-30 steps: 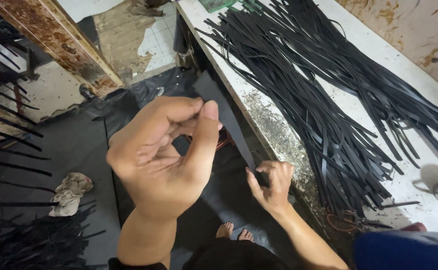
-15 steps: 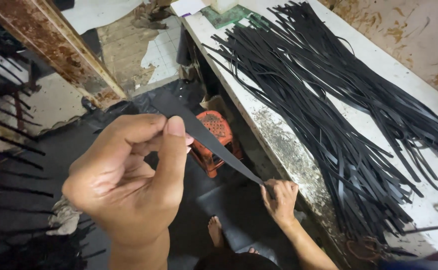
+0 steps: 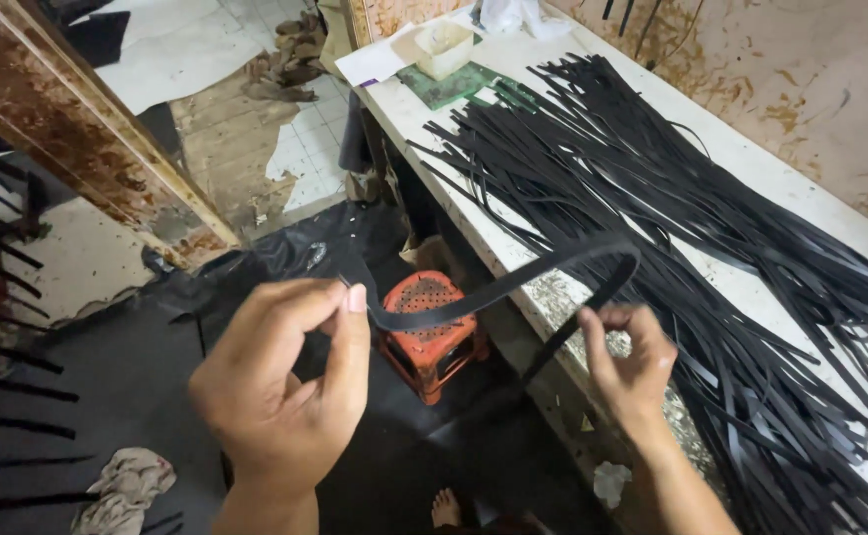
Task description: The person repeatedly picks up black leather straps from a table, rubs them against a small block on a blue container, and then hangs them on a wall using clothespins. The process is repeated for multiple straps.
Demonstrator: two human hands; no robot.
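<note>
Black strip: long, narrow, flat, matte, flexible band, rubber or leather, cannot tell which. Held in air between both hands, above gap beside desk edge. One end pinched at left hand, thumb against forefinger. From there strip ran right and slightly upward, curved into tight loop near desk edge, doubled back down past right hand's fingertips. Lower tail hung toward dark floor. Surface smooth, edges straight, width even along whole length.

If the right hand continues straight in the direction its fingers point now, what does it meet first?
The right hand, pinching a black strip, points up toward the bench. It would probably first meet the pile of black strips on the white bench, though depth is unclear.
</note>
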